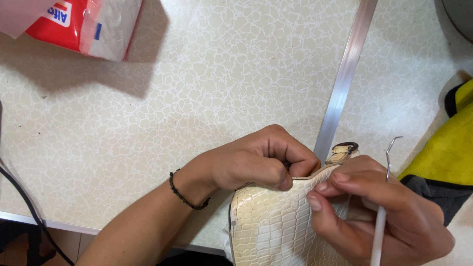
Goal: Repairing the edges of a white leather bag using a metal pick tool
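Item: cream handbag (pixel 268 221) with an embossed crocodile-scale pattern, lying at the near edge of the counter (pixel 197 98), its lower part cut off by the bottom of the view. A small strap tab (pixel 340 156) in the same cream material, ending in a dark metal ring (pixel 346 146), projects from the bag's upper right corner. Left hand (pixel 251 160): fingers curled, thumb and forefinger pinching the bag's top edge; grip closed on the handbag. A dark beaded bracelet (pixel 185 194) sits on the left wrist. Right hand (pixel 379 209): thumb and forefinger pressed to the same top edge just right of the left hand, the two hands nearly touching; the remaining fingers hold a slim white-handled tool (pixel 379 231) whose thin metal shaft rises upright and ends in a small hooked tip (pixel 391 144). Grip closed on both tool and bag edge. Surroundings: counter surface cream with a white crackle pattern; a flat metal strip (pixel 345 74) runs diagonally from the top of the view down to behind the hands. A red and white plastic packet (pixel 86 22) lies at the upper left, well apart from the hands. A yellow cloth (pixel 451 150) with dark trim lies at the right edge, over a grey fabric (pixel 438 194). A black cable (pixel 24 202) crosses the lower left corner.
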